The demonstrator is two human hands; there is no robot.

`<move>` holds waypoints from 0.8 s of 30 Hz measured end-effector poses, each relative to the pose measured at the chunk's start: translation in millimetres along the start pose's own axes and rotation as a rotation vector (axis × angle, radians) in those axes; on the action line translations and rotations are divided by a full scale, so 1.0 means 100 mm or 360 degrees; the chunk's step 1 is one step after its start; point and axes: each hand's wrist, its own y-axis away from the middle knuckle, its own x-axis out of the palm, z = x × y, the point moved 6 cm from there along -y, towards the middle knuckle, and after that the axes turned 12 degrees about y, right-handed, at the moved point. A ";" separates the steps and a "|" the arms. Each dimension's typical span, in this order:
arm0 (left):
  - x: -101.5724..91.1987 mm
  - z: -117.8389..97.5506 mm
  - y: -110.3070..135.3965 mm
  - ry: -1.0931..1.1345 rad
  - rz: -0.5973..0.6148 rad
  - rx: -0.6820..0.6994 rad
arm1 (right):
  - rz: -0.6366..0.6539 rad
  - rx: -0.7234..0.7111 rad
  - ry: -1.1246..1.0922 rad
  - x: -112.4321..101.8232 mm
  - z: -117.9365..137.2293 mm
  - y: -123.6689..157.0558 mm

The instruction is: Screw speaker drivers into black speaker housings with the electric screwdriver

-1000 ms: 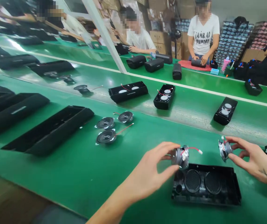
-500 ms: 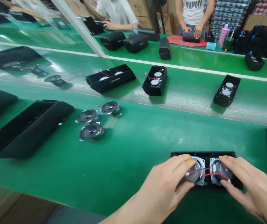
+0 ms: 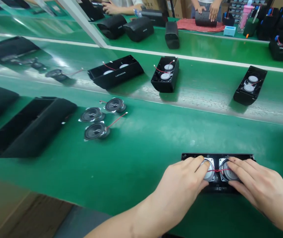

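Left driver [image 3: 210, 169] and right driver [image 3: 227, 172] sit inside the housing [image 3: 240, 155], red wire [image 3: 217, 170] across them. Left hand [image 3: 181, 186] and right hand [image 3: 259, 186] are open, fingertips pressing one driver each. Seating looks nearly done, I reckon; fastening left.

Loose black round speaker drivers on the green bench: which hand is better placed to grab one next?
Left, probably. The left hand sits nearer the loose black round speaker drivers, which lie to its left; the right hand would have to cross it.

One head-worn camera looks forward and down over the bench [image 3: 141, 158]; left hand [image 3: 181, 185] and right hand [image 3: 257, 188] lie close at five o'clock, co-workers [image 3: 214, 8] far at twelve.
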 end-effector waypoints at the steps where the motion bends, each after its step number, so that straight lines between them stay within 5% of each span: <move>1: 0.02 0.01 -0.01 -0.0013 0.0035 -0.0004 | 0.0004 -0.0001 0.0001 0.01 0.01 0.00; 24: 0.04 0.06 0.03 0.0087 0.0073 0.0127 | 0.0136 -0.0021 0.0161 -0.01 -0.07 0.02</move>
